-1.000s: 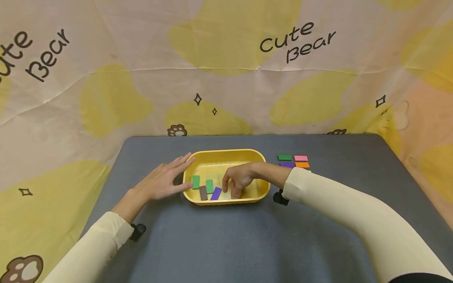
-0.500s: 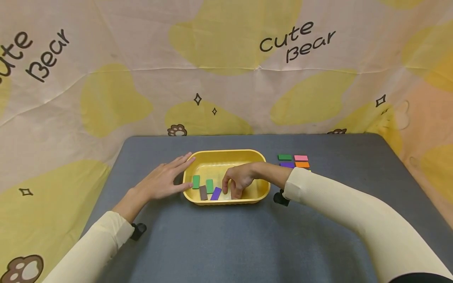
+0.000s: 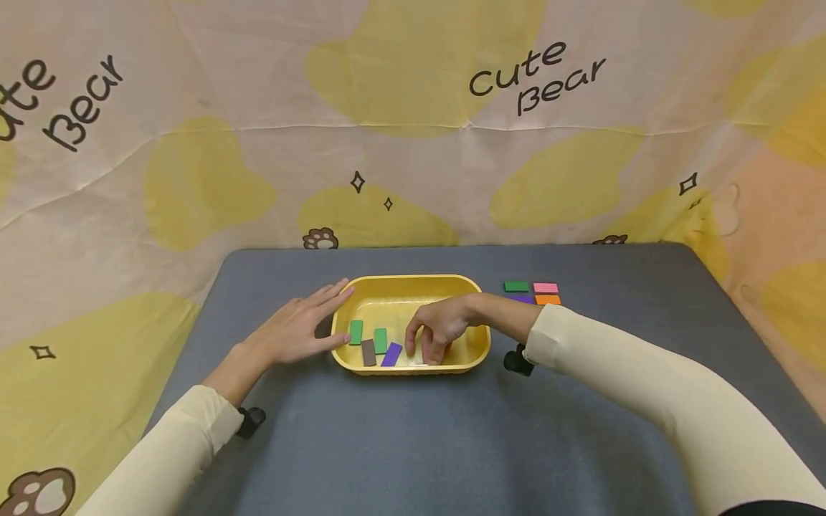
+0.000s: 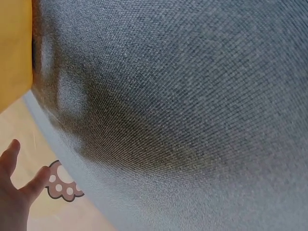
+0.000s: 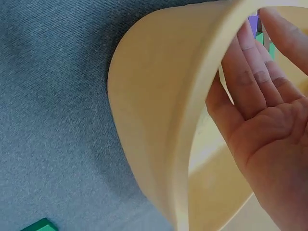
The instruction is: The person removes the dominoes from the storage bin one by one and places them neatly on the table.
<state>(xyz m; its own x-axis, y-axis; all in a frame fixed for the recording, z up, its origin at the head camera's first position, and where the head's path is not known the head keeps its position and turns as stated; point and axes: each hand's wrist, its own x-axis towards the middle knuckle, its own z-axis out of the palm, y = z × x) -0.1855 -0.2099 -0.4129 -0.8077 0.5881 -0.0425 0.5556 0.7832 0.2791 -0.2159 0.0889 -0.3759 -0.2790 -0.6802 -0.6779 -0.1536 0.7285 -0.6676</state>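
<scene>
Inside the yellow oval plastic tub, my right hand hovers, fingers loosely curled and holding nothing, the purple flat tile just left of it, long axis tilted; my left hand presses flat on the tub's left rim.

A table covered in grey, woven-looking fabric filled the near and middle ground, its far corners rounded. Behind it and down both sides hung a creased cream cloth backdrop printed with big yellow blobs, small black stars, brown paw prints and the words "cute Bear" in black at the left and far right. The light was soft and even, with only faint shadows on the table.
</scene>
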